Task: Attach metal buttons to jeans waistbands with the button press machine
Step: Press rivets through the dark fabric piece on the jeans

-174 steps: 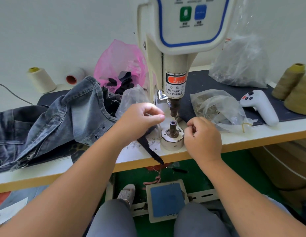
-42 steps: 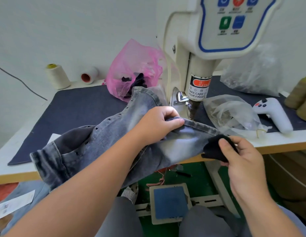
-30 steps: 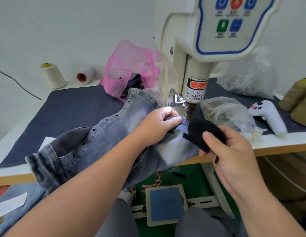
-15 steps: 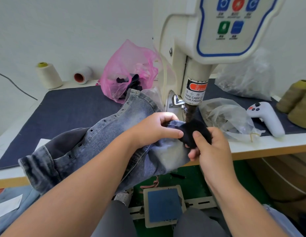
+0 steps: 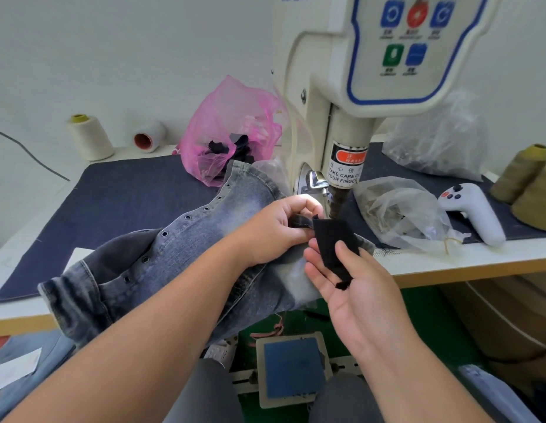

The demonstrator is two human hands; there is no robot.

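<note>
Grey washed jeans (image 5: 180, 254) lie across the table edge in front of the cream button press machine (image 5: 335, 96). My left hand (image 5: 277, 227) pinches the waistband end just left of the machine's dark punch (image 5: 337, 203). My right hand (image 5: 348, 279) is palm up below the punch, thumb pressing a black fabric strip (image 5: 334, 242) that lies over its fingers and meets the waistband end. The lower die is hidden behind the fabric and my hands.
A clear bag of metal parts (image 5: 399, 215) and a white handheld controller (image 5: 473, 212) lie right of the punch. A pink bag (image 5: 232, 129), thread cones (image 5: 88, 135) and olive cones (image 5: 525, 175) stand around. A blue foot pedal (image 5: 293, 367) sits below.
The right hand has turned palm up and the black strip has unfolded flat across its fingers, where half a second ago it was bunched at the waistband. The left hand keeps its pinch.
</note>
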